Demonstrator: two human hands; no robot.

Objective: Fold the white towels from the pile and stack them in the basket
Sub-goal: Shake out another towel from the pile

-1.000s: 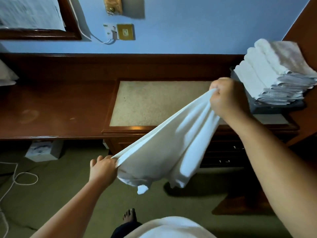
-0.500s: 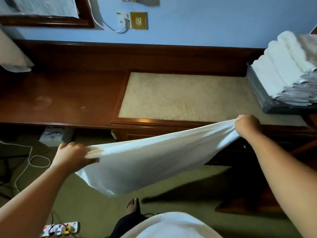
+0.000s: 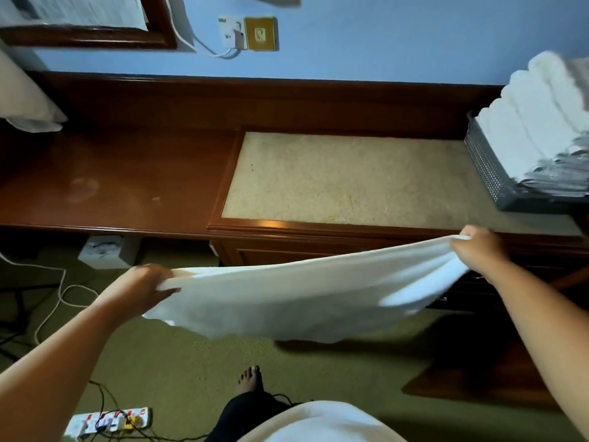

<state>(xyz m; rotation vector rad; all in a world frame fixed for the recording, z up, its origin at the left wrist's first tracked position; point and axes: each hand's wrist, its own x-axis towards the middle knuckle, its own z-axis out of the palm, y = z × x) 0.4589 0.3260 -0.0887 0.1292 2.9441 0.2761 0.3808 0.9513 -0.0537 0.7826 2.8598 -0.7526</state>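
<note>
As arms spread wide | left hand [image 3: 145, 283], right hand [image 3: 481, 250]: fingers pinching towel [image 3: 302, 301] corners

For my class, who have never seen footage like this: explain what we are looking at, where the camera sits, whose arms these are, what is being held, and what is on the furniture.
No machine here: a person wears one camera on the head, looking forward and down, so the arms are their own. The left hand and right hand each grip an end of a white towel, stretched out in the air in front of a wooden dresser. On the dresser's right end stands a mesh basket holding folded white towels. On the floor lies a power strip.
</note>
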